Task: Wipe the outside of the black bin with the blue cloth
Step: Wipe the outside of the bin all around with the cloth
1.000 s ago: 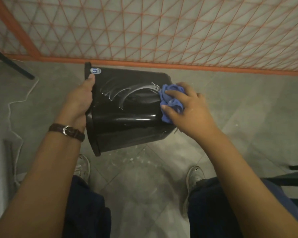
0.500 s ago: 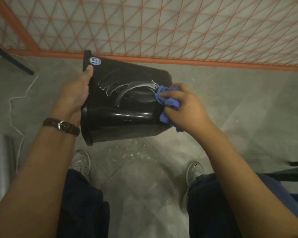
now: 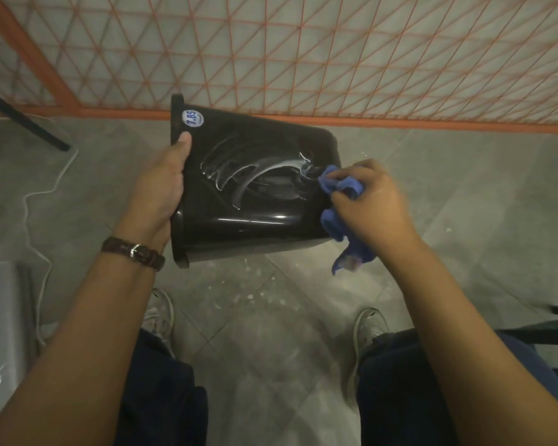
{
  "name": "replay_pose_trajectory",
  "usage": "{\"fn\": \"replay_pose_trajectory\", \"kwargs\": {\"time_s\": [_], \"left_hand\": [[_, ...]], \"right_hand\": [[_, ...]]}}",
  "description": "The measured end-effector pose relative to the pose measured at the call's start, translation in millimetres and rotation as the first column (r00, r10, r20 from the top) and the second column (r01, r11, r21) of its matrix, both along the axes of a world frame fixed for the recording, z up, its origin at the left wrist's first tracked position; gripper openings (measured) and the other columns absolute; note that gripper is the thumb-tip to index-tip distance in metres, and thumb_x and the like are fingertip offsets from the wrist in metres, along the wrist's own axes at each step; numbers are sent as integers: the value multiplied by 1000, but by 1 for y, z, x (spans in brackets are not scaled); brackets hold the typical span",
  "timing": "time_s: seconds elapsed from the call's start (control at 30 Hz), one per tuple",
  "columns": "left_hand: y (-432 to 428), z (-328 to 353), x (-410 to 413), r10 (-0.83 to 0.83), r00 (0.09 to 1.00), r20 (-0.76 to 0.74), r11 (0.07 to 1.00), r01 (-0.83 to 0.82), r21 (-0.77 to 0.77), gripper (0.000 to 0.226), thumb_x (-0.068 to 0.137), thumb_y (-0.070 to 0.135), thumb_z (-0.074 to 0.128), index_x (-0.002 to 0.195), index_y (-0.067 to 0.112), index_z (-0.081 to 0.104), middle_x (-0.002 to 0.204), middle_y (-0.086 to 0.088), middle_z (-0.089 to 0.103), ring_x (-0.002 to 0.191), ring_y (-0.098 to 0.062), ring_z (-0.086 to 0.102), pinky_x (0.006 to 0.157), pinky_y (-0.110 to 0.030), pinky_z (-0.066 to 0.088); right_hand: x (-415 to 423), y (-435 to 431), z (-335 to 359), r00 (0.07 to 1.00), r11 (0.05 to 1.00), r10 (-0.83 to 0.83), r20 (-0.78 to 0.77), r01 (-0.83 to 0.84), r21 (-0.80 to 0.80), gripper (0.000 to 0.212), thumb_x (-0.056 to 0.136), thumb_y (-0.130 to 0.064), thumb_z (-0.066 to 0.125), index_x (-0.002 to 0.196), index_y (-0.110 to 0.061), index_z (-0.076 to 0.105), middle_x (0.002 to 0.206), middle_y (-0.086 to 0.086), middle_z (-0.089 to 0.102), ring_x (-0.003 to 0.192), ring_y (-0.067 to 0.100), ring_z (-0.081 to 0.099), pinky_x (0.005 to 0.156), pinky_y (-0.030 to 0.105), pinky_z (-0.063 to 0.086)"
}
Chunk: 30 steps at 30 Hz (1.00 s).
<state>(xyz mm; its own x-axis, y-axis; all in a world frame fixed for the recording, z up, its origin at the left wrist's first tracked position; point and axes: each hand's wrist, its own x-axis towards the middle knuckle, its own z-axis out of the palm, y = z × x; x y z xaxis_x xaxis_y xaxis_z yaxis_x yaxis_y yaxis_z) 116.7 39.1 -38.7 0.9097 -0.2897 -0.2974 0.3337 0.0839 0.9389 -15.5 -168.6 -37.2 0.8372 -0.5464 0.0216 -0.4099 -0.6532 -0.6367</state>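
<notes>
The right hand (image 3: pixel 376 204) now holds the crumpled blue cloth (image 3: pixel 339 188) nearer the base of the glossy black plastic bin (image 3: pixel 255 226), a tail newly dangling.

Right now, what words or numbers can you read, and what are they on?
"7.85": on the round white sticker near the rim of the black bin.
Tiny print beneath that number on the sticker: too small to read.
No other writing can be read.
</notes>
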Motion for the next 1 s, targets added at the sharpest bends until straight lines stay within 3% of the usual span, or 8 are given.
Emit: {"fn": "replay_pose_trajectory", "kwargs": {"time_s": [0.13,0.27,0.4,0.57,0.67,0.77,0.9,1.0], "left_hand": [[-4,-4,0,15,1000,-9,1000,-15,13,30,93,43,51,96,21,71,97,-2,75,89,-17,72,80,-35,57],[2,-7,4,51,998,-28,998,-50,28,33,90,46,54,102,20,71,108,-7,73,98,-23,70,93,-47,54],[-3,-6,0,34,999,0,999,-34,21,30,91,43,53,99,20,71,106,-7,73,97,-22,70,94,-47,53],[-4,-3,-2,79,997,17,996,-80,47,40,74,53,62,92,19,73,110,-15,71,102,-30,68,94,-52,52],[-1,-7,0,79,997,8,995,-79,57,47,68,58,63,94,20,72,110,-14,71,102,-29,68,94,-53,51],[-5,-8,-2,49,999,2,997,-49,55,43,73,55,61,96,20,73,108,-10,73,101,-27,69,95,-51,51],[-9,-8,-6,61,998,16,996,-62,63,33,79,51,60,90,23,73,103,-7,74,97,-24,70,94,-49,52],[-10,-10,-8,77,997,31,995,-79,58,28,86,45,56,92,23,73,103,-6,74,96,-22,71,93,-48,53]], "right_hand": [[0,19,-7,988,978,156,18,-152,-145,41,83,-14,59,121,-26,62,129,0,47,94,11,50,79,15,36],[5,16,-9,977,977,214,-24,-213,14,32,82,-14,59,108,-30,69,114,-10,47,94,8,54,79,18,40],[6,8,-6,999,999,29,-23,-30,-24,33,86,-16,55,114,-30,65,121,-5,47,100,16,55,77,23,38],[6,26,-7,962,961,274,9,-273,-33,32,84,-13,59,113,-25,67,116,-10,44,94,3,46,72,4,34],[7,14,-6,985,986,170,-23,-169,11,26,83,-15,58,100,-29,72,106,-14,46,90,9,55,75,19,41],[8,10,-7,998,998,62,4,-61,-17,29,85,-14,56,107,-27,69,116,-5,50,97,18,57,77,24,42],[7,26,-11,954,951,298,24,-294,-93,35,83,-11,58,114,-24,67,122,-5,46,95,6,47,73,4,34],[6,22,-8,955,955,295,22,-295,14,28,81,-11,60,101,-26,72,108,-10,50,91,8,54,76,18,41]]}}
